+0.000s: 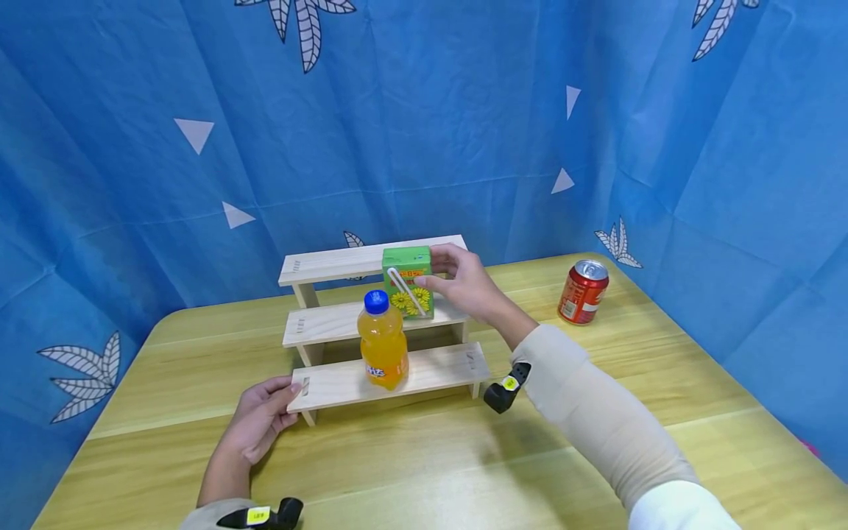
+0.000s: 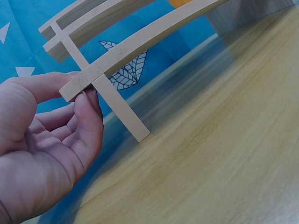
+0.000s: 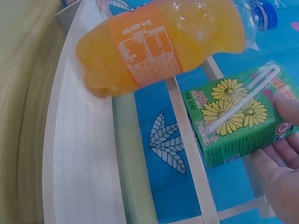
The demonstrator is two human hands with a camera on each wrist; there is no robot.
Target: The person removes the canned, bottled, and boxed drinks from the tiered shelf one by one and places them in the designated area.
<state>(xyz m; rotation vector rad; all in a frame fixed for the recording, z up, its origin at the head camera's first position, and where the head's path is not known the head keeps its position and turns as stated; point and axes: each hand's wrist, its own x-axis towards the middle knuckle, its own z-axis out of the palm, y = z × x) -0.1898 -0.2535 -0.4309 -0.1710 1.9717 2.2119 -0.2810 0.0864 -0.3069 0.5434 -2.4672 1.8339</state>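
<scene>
Green carton (image 1: 406, 285) is at the mid step (image 1: 326, 324) of the wooden rack (image 1: 331, 265), R hand (image 1: 467, 283) gripping its side btwn thumb & fingers; can't tell if its base fully rests yet. L hand (image 1: 261, 416) pinches the btm step's (image 1: 440, 368) L end; orange bottle (image 1: 384, 342) stands upright on that step, so prob. done. Red can (image 1: 583, 292) is on the table (image 1: 397, 456), apart from the rack, so prob. what's left.
</scene>
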